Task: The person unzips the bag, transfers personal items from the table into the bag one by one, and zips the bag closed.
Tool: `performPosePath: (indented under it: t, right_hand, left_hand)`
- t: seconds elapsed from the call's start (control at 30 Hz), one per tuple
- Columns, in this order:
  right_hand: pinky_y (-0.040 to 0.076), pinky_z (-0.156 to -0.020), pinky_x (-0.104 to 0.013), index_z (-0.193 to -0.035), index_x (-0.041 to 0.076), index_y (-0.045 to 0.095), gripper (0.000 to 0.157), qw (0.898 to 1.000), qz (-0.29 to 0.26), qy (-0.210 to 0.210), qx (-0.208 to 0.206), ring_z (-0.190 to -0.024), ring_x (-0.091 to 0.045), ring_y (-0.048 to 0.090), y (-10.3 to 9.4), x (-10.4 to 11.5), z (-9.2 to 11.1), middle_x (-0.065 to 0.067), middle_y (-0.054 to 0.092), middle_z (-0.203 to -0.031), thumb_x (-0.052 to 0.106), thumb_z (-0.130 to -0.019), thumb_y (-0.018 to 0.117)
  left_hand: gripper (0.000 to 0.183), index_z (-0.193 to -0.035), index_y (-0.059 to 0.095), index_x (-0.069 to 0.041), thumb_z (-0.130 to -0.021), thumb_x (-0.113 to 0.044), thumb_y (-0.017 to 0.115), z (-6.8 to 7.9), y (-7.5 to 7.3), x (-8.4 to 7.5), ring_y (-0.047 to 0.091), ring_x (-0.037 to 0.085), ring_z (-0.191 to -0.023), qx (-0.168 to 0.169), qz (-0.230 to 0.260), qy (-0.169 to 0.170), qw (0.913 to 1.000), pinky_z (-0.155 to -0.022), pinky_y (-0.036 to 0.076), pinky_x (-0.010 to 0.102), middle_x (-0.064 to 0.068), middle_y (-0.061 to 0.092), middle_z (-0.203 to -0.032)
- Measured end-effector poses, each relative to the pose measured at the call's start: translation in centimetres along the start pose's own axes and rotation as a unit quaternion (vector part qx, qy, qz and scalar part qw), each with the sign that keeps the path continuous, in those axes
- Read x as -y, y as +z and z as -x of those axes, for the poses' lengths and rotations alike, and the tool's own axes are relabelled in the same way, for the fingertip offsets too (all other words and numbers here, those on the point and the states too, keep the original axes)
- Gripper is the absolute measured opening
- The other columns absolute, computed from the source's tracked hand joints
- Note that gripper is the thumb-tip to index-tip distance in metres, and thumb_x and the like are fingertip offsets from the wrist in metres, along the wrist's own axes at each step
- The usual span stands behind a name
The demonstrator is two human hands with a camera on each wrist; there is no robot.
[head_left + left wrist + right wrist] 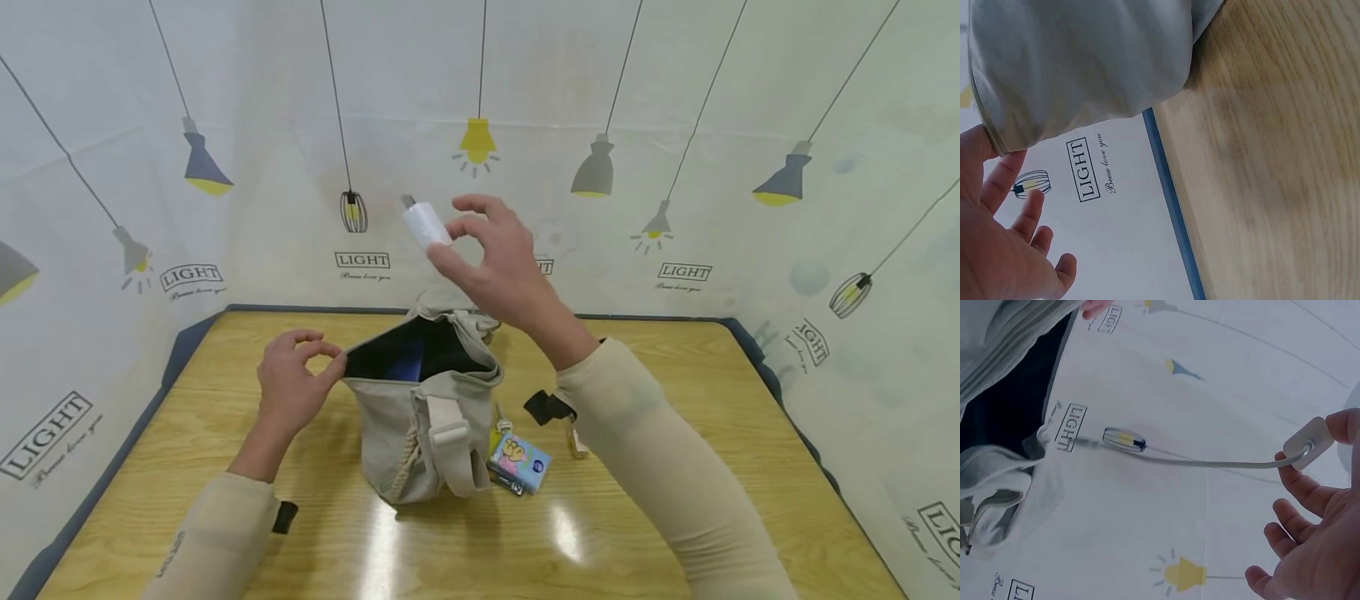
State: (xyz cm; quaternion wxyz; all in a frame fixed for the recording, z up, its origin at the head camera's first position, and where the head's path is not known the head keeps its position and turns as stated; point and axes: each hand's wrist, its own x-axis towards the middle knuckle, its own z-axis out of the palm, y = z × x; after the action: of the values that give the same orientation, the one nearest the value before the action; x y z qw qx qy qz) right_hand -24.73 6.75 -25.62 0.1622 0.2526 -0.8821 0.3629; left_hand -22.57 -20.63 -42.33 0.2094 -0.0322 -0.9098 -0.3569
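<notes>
A grey canvas bag stands on the table with its zipped mouth gaping and something blue inside. At the left corner of that mouth, my left hand pinches the zipper edge between thumb and index finger. My right hand is raised above and behind the bag. Its thumb and index finger pinch a small white block-shaped adapter. In the right wrist view, a pale cable runs from the adapter to a blurred grey plug near the bag's mouth.
Right of the bag lie a blue tissue packet with a cartoon print, a key, a small dark item and a brass-coloured padlock. A lamp-printed backdrop rises around the wooden table.
</notes>
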Motion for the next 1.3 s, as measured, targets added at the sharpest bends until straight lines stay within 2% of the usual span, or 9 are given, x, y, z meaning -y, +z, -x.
performPosePath:
  t: [0.13, 0.3, 0.43, 0.57, 0.8, 1.1, 1.2, 1.3]
  right_hand:
    - [0.032, -0.107, -0.053, -0.099, 0.011, 0.067, 0.028, 1.000, 0.013, -0.011, 0.017, -0.133, -0.027, 0.042, 1.3, 0.4, -0.2, -0.006, 0.046, -0.144, 0.036, -0.092, 0.056]
    - [0.029, -0.108, -0.055, -0.098, 0.015, 0.070, 0.029, 0.993, 0.080, 0.011, 0.083, -0.134, -0.029, 0.041, 4.4, -1.6, 0.4, -0.004, 0.047, -0.145, 0.040, -0.093, 0.057]
    - [0.025, -0.111, -0.054, -0.104, 0.020, 0.071, 0.031, 0.977, 0.148, 0.033, 0.147, -0.138, -0.026, 0.037, 6.4, -3.6, 1.4, -0.001, 0.044, -0.148, 0.046, -0.093, 0.057]
    - [0.020, -0.114, -0.056, -0.107, 0.022, 0.071, 0.034, 0.959, 0.216, 0.026, 0.179, -0.140, -0.025, 0.034, 7.5, -4.9, 2.2, -0.001, 0.042, -0.149, 0.049, -0.090, 0.060]
    - [0.015, -0.115, -0.057, -0.098, 0.024, 0.071, 0.034, 0.930, 0.324, -0.037, 0.171, -0.140, -0.023, 0.031, 8.6, -5.9, 2.9, 0.001, 0.043, -0.147, 0.055, -0.086, 0.063]
    - [0.013, -0.118, -0.056, -0.094, 0.028, 0.074, 0.031, 0.898, 0.386, -0.049, 0.208, -0.145, -0.024, 0.023, 9.1, -6.0, 2.2, 0.001, 0.037, -0.152, 0.057, -0.081, 0.070]
    - [0.012, -0.118, -0.057, -0.094, 0.029, 0.075, 0.029, 0.897, 0.382, -0.051, 0.219, -0.147, -0.025, 0.021, 9.3, -6.1, 2.0, 0.000, 0.035, -0.154, 0.055, -0.082, 0.069]
    - [0.010, -0.118, -0.058, -0.096, 0.030, 0.075, 0.026, 0.904, 0.362, -0.049, 0.221, -0.147, -0.025, 0.020, 9.4, -6.2, 2.0, -0.001, 0.035, -0.155, 0.052, -0.084, 0.069]
  left_hand:
    - [0.016, -0.090, 0.073, -0.004, -0.087, -0.019, 0.069, 0.0, -0.2, -0.1, 0.040, 0.045, -0.127, 0.004, 0.000, -0.005, 1.0000, -0.099, 0.025, 0.069, 0.018, 0.059, -0.122]
    - [0.017, -0.090, 0.074, -0.004, -0.087, -0.020, 0.069, 0.0, 0.0, -0.1, 0.042, 0.045, -0.126, 0.002, -0.006, 0.001, 1.0000, -0.098, 0.027, 0.069, 0.018, 0.060, -0.122]
    - [0.016, -0.089, 0.074, -0.005, -0.086, -0.020, 0.068, -0.1, 0.1, 0.0, 0.043, 0.046, -0.125, -0.004, -0.008, 0.003, 1.0000, -0.097, 0.027, 0.069, 0.018, 0.060, -0.121]
    - [0.016, -0.088, 0.073, -0.005, -0.086, -0.020, 0.068, -0.1, 0.1, 0.1, 0.042, 0.047, -0.125, -0.007, -0.006, 0.003, 1.0000, -0.097, 0.027, 0.070, 0.019, 0.061, -0.122]
    - [0.016, -0.088, 0.073, -0.005, -0.086, -0.020, 0.068, -0.1, -0.1, 0.0, 0.042, 0.046, -0.126, -0.007, -0.004, 0.007, 0.9999, -0.097, 0.026, 0.070, 0.019, 0.060, -0.122]
    - [0.015, -0.087, 0.074, -0.005, -0.086, -0.020, 0.068, -0.1, -0.1, 0.0, 0.044, 0.046, -0.123, -0.013, -0.006, 0.014, 0.9998, -0.096, 0.028, 0.069, 0.019, 0.061, -0.120]
    - [0.016, -0.087, 0.073, -0.005, -0.086, -0.020, 0.068, 0.0, -0.2, 0.0, 0.043, 0.047, -0.124, -0.011, -0.005, 0.012, 0.9999, -0.097, 0.027, 0.070, 0.019, 0.061, -0.121]
    - [0.016, -0.088, 0.073, -0.005, -0.087, -0.020, 0.068, 0.0, -0.2, 0.0, 0.042, 0.047, -0.125, -0.008, -0.004, 0.010, 0.9999, -0.097, 0.027, 0.070, 0.019, 0.060, -0.121]
